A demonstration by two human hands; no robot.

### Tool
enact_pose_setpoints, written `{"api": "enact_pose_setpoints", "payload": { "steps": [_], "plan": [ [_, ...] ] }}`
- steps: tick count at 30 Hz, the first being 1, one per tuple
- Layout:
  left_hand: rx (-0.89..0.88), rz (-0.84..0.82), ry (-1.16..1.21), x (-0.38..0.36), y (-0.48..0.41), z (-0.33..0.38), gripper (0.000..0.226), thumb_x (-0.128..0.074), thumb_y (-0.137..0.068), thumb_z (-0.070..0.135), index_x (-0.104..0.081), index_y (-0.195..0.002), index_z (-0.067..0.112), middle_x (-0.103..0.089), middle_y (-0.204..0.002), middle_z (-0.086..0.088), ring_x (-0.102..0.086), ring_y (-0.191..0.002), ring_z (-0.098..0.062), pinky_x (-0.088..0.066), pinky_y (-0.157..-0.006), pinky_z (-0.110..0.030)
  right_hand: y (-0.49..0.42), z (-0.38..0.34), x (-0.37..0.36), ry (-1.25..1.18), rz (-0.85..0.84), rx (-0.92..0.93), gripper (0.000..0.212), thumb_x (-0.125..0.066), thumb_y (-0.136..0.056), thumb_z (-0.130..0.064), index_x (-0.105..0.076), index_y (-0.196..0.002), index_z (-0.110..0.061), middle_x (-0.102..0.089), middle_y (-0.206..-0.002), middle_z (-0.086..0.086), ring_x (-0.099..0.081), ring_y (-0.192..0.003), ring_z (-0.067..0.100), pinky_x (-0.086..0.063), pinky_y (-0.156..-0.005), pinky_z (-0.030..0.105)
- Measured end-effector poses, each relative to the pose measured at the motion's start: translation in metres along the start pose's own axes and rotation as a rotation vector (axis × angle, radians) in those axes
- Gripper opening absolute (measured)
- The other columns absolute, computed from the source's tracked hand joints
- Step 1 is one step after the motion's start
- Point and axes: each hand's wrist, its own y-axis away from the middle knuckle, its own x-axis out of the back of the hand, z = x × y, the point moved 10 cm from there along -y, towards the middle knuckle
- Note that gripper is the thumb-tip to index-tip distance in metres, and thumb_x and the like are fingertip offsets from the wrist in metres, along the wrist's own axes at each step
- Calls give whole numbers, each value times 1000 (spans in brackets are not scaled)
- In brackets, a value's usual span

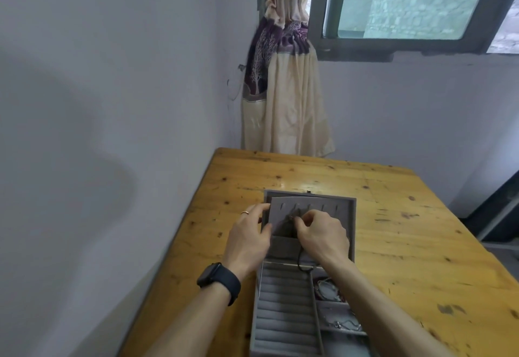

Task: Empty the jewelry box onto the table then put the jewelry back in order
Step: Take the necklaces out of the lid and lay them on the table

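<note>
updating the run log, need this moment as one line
left hand holds lid panel | right hand pinches cord necklace | jewelry box open on table

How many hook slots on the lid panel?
5 slots, in one row along the top of the lid panel, left to right above the left hand gripping its edge and the right hand pinching a dark cord. The hands may hide others.

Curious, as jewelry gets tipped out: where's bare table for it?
The yellow wooden table is bare right of the grey velvet jewelry box and beyond its lid; narrower strip left. Crowded at the lid: left hand, right hand.
</note>
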Motion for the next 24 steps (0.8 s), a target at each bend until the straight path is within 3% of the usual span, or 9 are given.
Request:
{"api": "enact_pose_setpoints", "payload": {
  "steps": [7, 13, 20, 24],
  "plan": [
    [9, -15, 19, 3, 5, 1, 52, -63, -95, 18, -45, -141, 34, -53, -140, 8, -54, -123, -13, -51, -95, -30, 3, -19, 34, -227, 104, 163, 14, -55, -98, -40, -60, -90, -30, -64, -83, -9, -60, -76, 11, -40, -58, 26],
    [14, -25, 24, 7, 3, 6, 58, -65, -94, 23, -38, -143, 37, -51, -141, 6, -55, -119, -13, -54, -95, -37, 6, -44, 71, -406, 114, 320, 13, -58, -100, -35, -62, -94, -25, -64, -83, -11, -61, -76, 0, -40, -55, 9],
    [-50, -4, 26, 27, -1, 40, 63, -69, -88, 30, -38, -142, 37, -46, -141, 8, -49, -125, -13, -50, -100, -37, 19, -64, 108, -420, 103, 471, 12, -58, -99, -34, -62, -93, -24, -70, -85, -7, -65, -80, 4, -47, -66, 12],
    [-182, -40, 93, 46, -4, 95, 57, -74, -85, 39, -50, -137, 37, -58, -124, 21, -52, -114, 0, -45, -92, -22, 32, -80, 136, -428, 137, 547, 10, -59, -99, -33, -62, -93, -26, -70, -83, -10, -64, -79, 2, -46, -65, 9]
  ]
}}
